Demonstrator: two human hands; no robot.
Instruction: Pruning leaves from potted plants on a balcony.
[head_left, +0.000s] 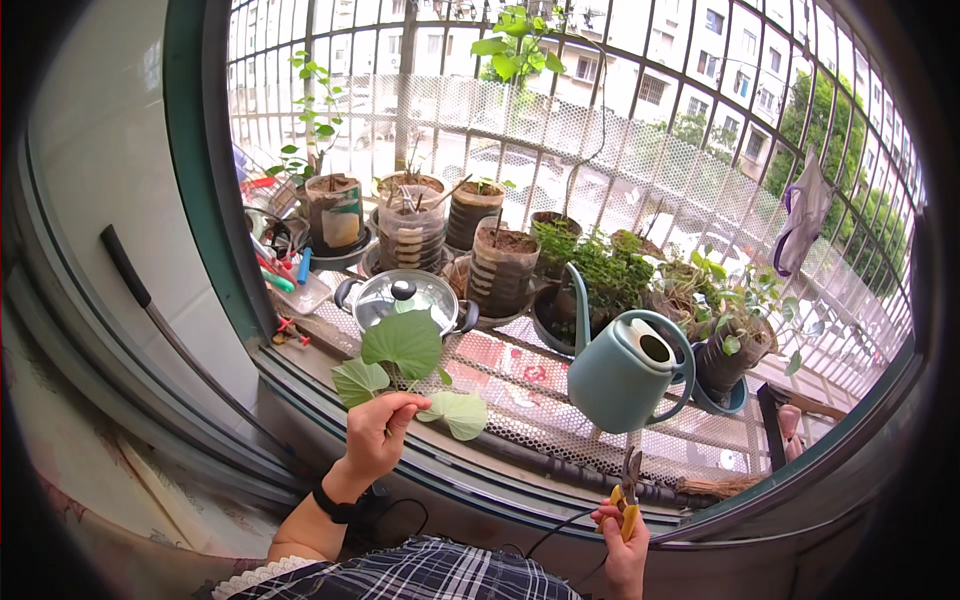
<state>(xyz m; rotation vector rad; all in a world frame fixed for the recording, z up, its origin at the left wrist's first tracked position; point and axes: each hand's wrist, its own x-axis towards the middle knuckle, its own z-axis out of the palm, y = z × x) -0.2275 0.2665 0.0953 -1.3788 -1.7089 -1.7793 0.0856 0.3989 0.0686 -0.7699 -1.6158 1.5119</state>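
Note:
My left hand (381, 433) pinches the stem of a leafy green cutting (403, 343) with several broad leaves, held up over the sill in front of a lidded pot. In my right hand (624, 544), low on the right, is a pair of pruning shears (628, 491) with yellow handles, its blades pointing up. A blue-green watering can (622, 375) stands on the perforated ledge beyond the shears. The glass-lidded pot (405, 300) with black handles sits behind the leaves, which partly cover it.
Soil-filled cut plastic bottles (501, 274) and leafy potted plants (607, 274) line the ledge before a metal window grille (409, 90). At left lies a plastic tray (311, 296) near coloured-handled tools. A black-handled rod (169, 330) leans by the left wall. A straw brush (720, 486) lies at right.

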